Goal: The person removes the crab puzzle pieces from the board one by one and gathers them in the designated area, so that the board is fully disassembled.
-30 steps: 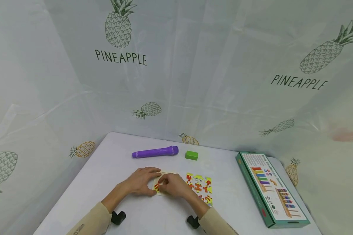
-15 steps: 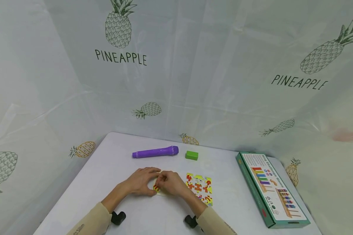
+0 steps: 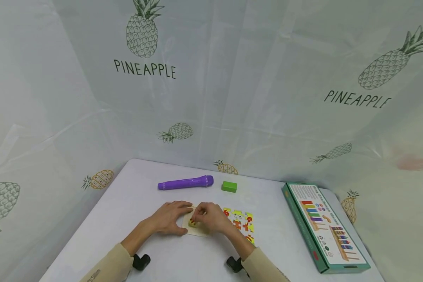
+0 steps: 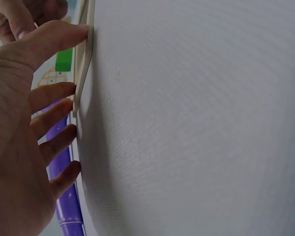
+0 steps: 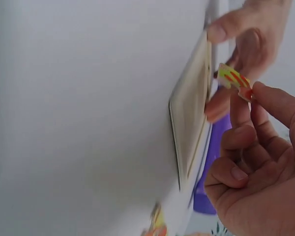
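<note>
In the head view my left hand [image 3: 169, 218] holds a shallow wooden puzzle tray [image 3: 198, 231] at its left side, thumb on the near corner, fingers by the far one. The left wrist view has the thumb and index finger against the edge of the tray [image 4: 83, 54], the other fingers spread. Above the tray, my right hand [image 3: 214, 219] pinches a yellow jigsaw piece with red stripes [image 5: 232, 77] between thumb and index finger. That piece is tilted and apart from the tray. The tray's visible floor in the right wrist view is bare wood.
Several red and yellow jigsaw pieces [image 3: 237, 224] lie right of the tray, partly behind the right forearm. Farther back are a purple toy microphone [image 3: 186, 183] and a green block [image 3: 229, 187]. A green-edged game box [image 3: 326, 227] lies at the right table edge.
The striped jigsaw piece lay at the tray's near left corner; my right hand has lifted it off the tray and shifted slightly right. My left hand stays in place on the tray.
</note>
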A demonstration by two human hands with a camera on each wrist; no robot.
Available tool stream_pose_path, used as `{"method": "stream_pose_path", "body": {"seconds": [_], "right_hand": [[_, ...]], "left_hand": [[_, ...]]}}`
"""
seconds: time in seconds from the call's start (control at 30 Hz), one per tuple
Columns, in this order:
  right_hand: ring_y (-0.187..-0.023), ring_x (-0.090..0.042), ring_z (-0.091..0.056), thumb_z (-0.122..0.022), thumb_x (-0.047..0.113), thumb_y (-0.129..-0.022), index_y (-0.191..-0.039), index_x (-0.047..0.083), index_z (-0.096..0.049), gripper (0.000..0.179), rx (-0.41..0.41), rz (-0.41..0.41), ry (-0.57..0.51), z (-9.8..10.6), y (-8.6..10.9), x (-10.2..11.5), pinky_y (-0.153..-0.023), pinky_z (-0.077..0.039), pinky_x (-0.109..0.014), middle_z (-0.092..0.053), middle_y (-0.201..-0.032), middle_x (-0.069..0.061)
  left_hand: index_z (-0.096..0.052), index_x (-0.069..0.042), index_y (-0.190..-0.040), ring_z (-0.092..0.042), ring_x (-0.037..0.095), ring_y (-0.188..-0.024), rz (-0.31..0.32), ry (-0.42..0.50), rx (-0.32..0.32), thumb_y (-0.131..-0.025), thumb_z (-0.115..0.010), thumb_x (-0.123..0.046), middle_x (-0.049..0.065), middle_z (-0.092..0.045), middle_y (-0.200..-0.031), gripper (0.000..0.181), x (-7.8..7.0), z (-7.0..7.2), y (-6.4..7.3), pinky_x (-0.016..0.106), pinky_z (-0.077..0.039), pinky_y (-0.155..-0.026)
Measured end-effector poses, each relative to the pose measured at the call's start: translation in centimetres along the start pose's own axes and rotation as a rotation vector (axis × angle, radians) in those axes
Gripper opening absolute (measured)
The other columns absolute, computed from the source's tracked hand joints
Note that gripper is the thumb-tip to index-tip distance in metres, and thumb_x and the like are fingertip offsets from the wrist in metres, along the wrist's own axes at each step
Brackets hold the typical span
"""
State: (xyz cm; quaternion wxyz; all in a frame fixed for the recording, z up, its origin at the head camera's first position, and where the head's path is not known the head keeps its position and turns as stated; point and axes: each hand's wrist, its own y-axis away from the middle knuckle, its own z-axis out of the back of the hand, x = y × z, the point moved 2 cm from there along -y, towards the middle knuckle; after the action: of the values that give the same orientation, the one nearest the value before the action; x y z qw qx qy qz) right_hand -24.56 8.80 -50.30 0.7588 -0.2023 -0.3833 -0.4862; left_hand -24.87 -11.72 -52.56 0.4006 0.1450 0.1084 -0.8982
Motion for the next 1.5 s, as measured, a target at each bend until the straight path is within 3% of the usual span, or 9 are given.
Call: {"method": "stream_pose_path", "body": {"seconds": [0.3, 0.57, 0.73, 0.93, 1.2, 1.5], "right_hand": [[-0.075, -0.014, -0.061, -0.071, 0.020, -0.093, -0.086, 0.015, -0.070, 0.008, -0.024, -0.047, -0.017, 3.2, 1.4, -1.6, -0.062, -0.047, -0.026, -0.070, -0.080, 0.006], [-0.064, -0.016, -0.055, -0.068, 0.016, -0.093, -0.087, 0.011, -0.069, 0.008, 0.029, -0.098, 0.004, 5.4, 2.9, -3.1, -0.051, -0.041, -0.026, -0.072, -0.081, 0.002], [-0.068, -0.018, -0.060, -0.068, 0.015, -0.091, -0.087, 0.012, -0.070, 0.006, 0.062, -0.116, 0.022, 6.2, 3.6, -4.1, -0.056, -0.046, -0.027, -0.071, -0.079, 0.000], [-0.071, -0.015, -0.060, -0.071, 0.018, -0.090, -0.085, 0.011, -0.071, 0.009, 0.096, -0.159, 0.040, 6.8, 4.4, -5.0, -0.063, -0.045, -0.027, -0.070, -0.076, 0.001], [-0.069, -0.016, -0.060, -0.074, 0.020, -0.090, -0.081, 0.010, -0.070, 0.013, 0.045, -0.230, 0.075, 6.5, 5.5, -5.8, -0.062, -0.046, -0.030, -0.069, -0.075, 0.001], [-0.064, -0.013, -0.056, -0.077, 0.023, -0.088, -0.079, 0.013, -0.070, 0.016, 0.004, -0.208, 0.163, 6.1, 5.8, -5.9, -0.058, -0.043, -0.029, -0.066, -0.071, 0.004]], "left_hand": [[-0.058, -0.014, -0.142, -0.047, 0.030, -0.137, -0.001, 0.000, 0.004, -0.081, -0.075, -0.047, 0.003, -0.050, -0.150, 0.071, -0.1, 0.1, -0.2, 0.059, -0.039, -0.105], [-0.057, -0.015, -0.143, -0.045, 0.029, -0.139, 0.012, -0.002, 0.015, -0.081, -0.075, -0.048, 0.002, -0.049, -0.150, 0.072, 0.0, 0.0, -0.2, 0.058, -0.037, -0.107], [-0.057, -0.015, -0.143, -0.044, 0.029, -0.139, 0.016, 0.005, 0.014, -0.081, -0.075, -0.049, 0.002, -0.049, -0.151, 0.073, 0.1, -0.1, -0.2, 0.058, -0.037, -0.107], [-0.057, -0.015, -0.143, -0.044, 0.029, -0.140, 0.017, 0.007, 0.011, -0.081, -0.075, -0.049, 0.001, -0.049, -0.151, 0.073, 0.1, -0.1, -0.2, 0.058, -0.037, -0.108], [-0.056, -0.015, -0.143, -0.044, 0.029, -0.139, 0.016, 0.008, 0.016, -0.082, -0.075, -0.049, 0.002, -0.048, -0.151, 0.073, 0.1, -0.2, -0.1, 0.058, -0.037, -0.108], [-0.056, -0.015, -0.144, -0.044, 0.029, -0.140, 0.016, 0.012, 0.015, -0.082, -0.075, -0.048, 0.002, -0.048, -0.152, 0.072, 0.1, -0.3, 0.0, 0.058, -0.036, -0.108]]}}
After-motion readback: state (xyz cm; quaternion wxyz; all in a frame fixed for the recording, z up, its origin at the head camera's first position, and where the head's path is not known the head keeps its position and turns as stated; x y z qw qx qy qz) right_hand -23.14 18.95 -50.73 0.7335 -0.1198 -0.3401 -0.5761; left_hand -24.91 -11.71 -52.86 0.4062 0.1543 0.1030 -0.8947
